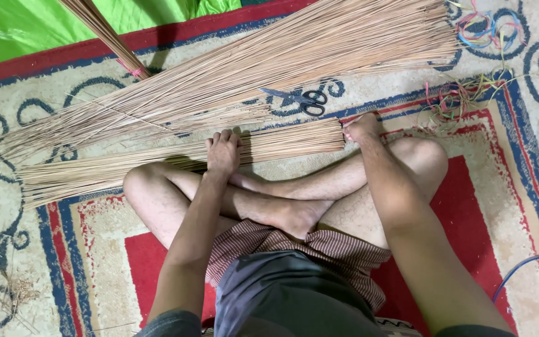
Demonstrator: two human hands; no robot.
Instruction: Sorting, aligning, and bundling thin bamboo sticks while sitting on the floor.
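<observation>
Head view: I saw the person sitting cross-legged on a patterned carpet (519, 206), both arms stretched forward over the knees. The left hand (223, 151) lay palm-down, fingers curled over the middle of a small bundle of thin sticks (157, 163) lying across the carpet in front of the shins. The right hand (362, 128) was closed into a loose fist, pressed against the bundle's cut end. A larger heap of sticks (269, 68) lay just beyond, with black scissors (301, 100) resting on it and coloured string scraps (460, 97) near the right hand.
</observation>
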